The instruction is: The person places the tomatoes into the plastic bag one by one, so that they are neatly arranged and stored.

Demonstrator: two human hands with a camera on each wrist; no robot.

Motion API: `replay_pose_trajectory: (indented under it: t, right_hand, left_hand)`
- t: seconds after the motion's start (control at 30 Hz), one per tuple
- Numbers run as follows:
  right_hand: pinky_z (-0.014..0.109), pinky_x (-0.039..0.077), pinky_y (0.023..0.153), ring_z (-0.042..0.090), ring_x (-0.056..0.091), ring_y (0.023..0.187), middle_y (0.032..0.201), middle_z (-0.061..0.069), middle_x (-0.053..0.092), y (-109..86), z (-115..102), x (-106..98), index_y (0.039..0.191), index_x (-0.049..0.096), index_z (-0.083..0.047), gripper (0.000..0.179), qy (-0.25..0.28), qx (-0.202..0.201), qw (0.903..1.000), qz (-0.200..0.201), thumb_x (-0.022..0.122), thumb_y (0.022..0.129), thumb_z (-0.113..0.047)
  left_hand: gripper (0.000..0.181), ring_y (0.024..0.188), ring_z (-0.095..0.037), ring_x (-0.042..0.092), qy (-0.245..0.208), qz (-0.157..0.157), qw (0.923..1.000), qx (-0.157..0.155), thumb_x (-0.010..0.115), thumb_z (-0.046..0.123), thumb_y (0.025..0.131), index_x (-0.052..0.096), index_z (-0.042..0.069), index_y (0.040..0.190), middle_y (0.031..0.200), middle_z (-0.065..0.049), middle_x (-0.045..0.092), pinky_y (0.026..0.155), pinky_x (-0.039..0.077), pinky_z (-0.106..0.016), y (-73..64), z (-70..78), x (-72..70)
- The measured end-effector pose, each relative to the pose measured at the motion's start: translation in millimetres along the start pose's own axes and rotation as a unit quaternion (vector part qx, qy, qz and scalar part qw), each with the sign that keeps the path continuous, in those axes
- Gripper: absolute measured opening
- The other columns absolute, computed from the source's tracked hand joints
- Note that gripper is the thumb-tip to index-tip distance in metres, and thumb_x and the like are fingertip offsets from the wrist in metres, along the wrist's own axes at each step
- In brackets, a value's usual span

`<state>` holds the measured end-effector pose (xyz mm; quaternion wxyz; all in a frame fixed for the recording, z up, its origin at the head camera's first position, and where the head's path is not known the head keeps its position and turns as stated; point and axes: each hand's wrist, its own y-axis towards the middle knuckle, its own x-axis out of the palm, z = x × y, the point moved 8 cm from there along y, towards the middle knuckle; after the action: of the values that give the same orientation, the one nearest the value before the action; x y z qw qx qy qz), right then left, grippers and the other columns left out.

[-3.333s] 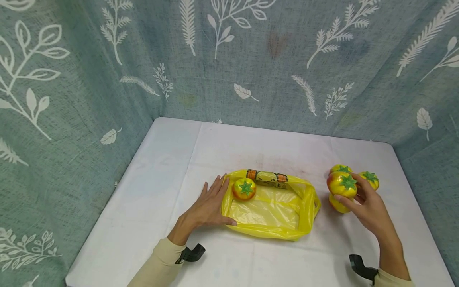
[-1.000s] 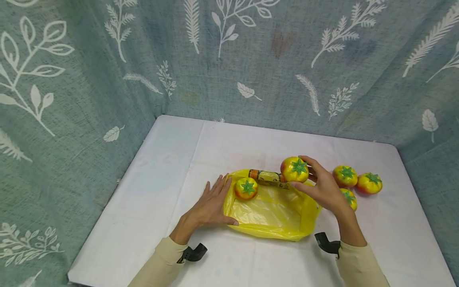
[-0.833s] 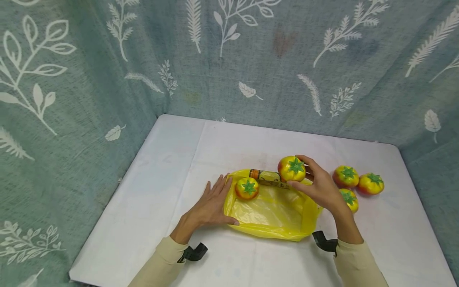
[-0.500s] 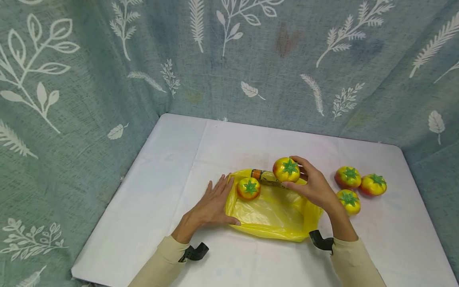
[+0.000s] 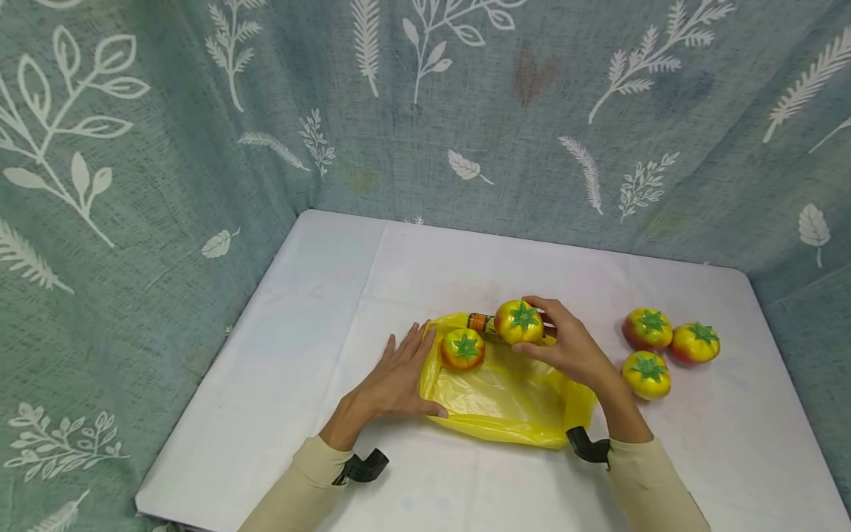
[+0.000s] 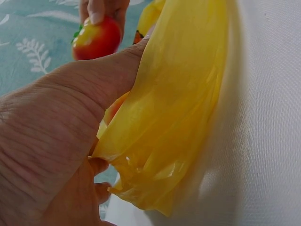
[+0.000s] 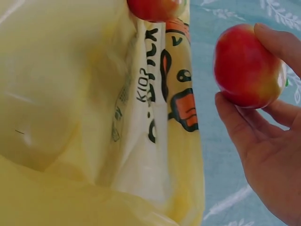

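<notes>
My right hand [image 5: 565,341] grips a glossy yellow-red toy tomato [image 5: 518,321] with a green star-shaped top, thumb and fingers around its sides. In the head view it overlaps the back rim of an opened yellow plastic bag [image 5: 525,432]; the right wrist view shows the tomato [image 7: 247,66] held above the bag [image 7: 61,117]. A second toy tomato [image 5: 462,349] sits inside the bag at its back left corner. My left hand [image 5: 392,384] rests along the bag's left edge with straight, spread fingers and the thumb at the front rim.
Three more toy tomatoes, one at the back [image 5: 647,329], one at the right [image 5: 694,343] and one in front [image 5: 646,375], cluster right of the bag on the white-covered table [image 5: 319,295]. A green leaf-print curtain [image 5: 412,148] encloses the table's back and sides.
My right hand has lifted one toy tomato from the group at the right and carried it left, over the bag's back rim, lowering slightly. The left hand keeps its place on the bag.
</notes>
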<state>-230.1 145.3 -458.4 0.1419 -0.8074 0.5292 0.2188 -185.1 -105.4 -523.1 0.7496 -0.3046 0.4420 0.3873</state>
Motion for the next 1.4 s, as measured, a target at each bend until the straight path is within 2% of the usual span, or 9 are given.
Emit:
replay_pose_trajectory:
  t: [0.3,0.5,0.8,1.4]
  right_hand:
    - [0.053,0.045,0.105,0.037,0.054,0.124,0.142,0.019,0.048,0.4,9.0,12.9,0.150,0.042,-0.005,0.075,-0.034,0.000,0.9991,-0.026,0.081,0.087,-0.013]
    - [0.053,0.046,0.103,0.033,0.056,0.119,0.140,0.018,0.050,-1.2,9.2,16.7,0.149,0.044,-0.006,0.074,-0.038,-0.008,0.9985,-0.039,0.082,0.086,-0.014]
    - [0.053,0.044,0.106,0.034,0.054,0.122,0.143,0.019,0.048,-1.0,14.2,27.2,0.148,0.043,-0.002,0.074,-0.038,0.003,0.9959,-0.082,0.082,0.086,-0.015]
    - [0.057,0.041,0.107,0.039,0.052,0.127,0.147,0.021,0.047,2.6,35.0,38.8,0.151,0.040,-0.005,0.079,-0.085,0.050,0.9910,-0.090,0.083,0.086,-0.016]
  left_hand:
    - [0.137,0.155,-0.032,0.001,-0.002,-0.004,1.0000,-0.002,0.080,0.071,0.070,0.005,0.001,0.162,0.168,-0.016,0.002,0.119,0.005,-0.062,0.8,0.1,0.7]
    - [0.138,0.155,-0.031,0.001,0.002,-0.003,1.0000,-0.001,0.080,0.071,0.070,0.005,0.002,0.162,0.169,-0.016,0.002,0.119,0.005,-0.063,1.3,0.3,-0.2]
    - [0.138,0.155,-0.031,-0.001,-0.004,-0.007,0.9999,-0.007,0.080,0.071,0.069,0.004,0.002,0.162,0.169,-0.015,0.001,0.119,0.004,-0.062,1.3,-1.0,2.1]
    - [0.139,0.155,-0.031,0.000,-0.012,0.002,0.9999,0.002,0.082,0.069,0.068,0.004,0.003,0.162,0.170,-0.011,0.000,0.119,0.005,-0.064,2.0,2.1,1.6]
